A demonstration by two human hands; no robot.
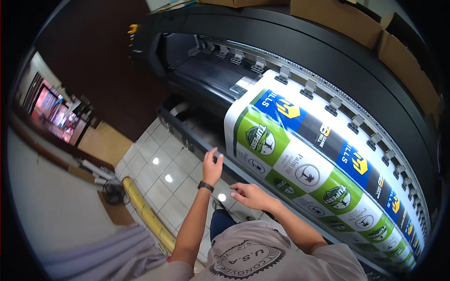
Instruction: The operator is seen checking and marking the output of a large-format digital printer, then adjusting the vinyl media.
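A large-format printer (347,51) stands before me, and a wide printed banner sheet (286,154) hangs down over its front. Green, white, blue and black panels with logos cover the sheet, which has a white margin. My left hand (212,167), with a dark band on the wrist, is at the long dark front bar (187,140), left of the sheet's edge; whether it touches the bar I cannot tell. Its fingers are apart and nothing shows in them. My right hand (253,195) hovers near the sheet's lower left part, fingers loosely bent and apart, holding nothing visible.
A row of metal clamps (307,89) runs along the printer above the sheet. Cardboard boxes (337,18) sit on top. On the tiled floor (154,164) lie a long yellow roll (147,213) and a small black fan (113,192). A purple curtain (108,253) hangs at the lower left.
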